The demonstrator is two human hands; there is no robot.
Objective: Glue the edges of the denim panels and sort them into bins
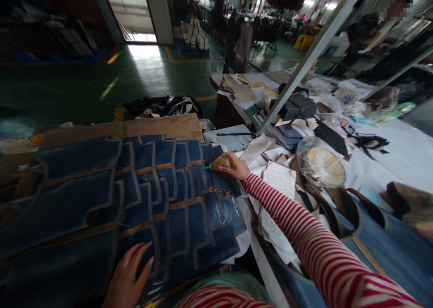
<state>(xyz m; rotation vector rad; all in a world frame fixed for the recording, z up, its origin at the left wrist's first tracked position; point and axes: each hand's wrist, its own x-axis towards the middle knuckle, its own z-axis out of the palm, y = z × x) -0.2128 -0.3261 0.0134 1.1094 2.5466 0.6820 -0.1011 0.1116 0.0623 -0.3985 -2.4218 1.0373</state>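
Note:
My right hand (pixel 232 165) is closed around a small brownish squeeze bottle (pixel 221 163) with a green nozzle. Its tip points left, close over the right part of the overlapping blue pieces (pixel 177 229). These dark blue panels, with grey edges and tan strips, lie in stepped rows across the table in front of me. Wet, shiny patches show on the rightmost panels. Lower left, my left hand (pixel 130 272) rests with its fingers spread on the blue panels, holding nothing.
Cardboard (pixel 162 126) borders the far side of the panels. Loose papers (pixel 279 179) and a plastic-wrapped round roll (pixel 324 166) lie to the right. A slanted metal post (pixel 304 69) rises beyond my right arm. Another person (pixel 382 33) is at the upper right.

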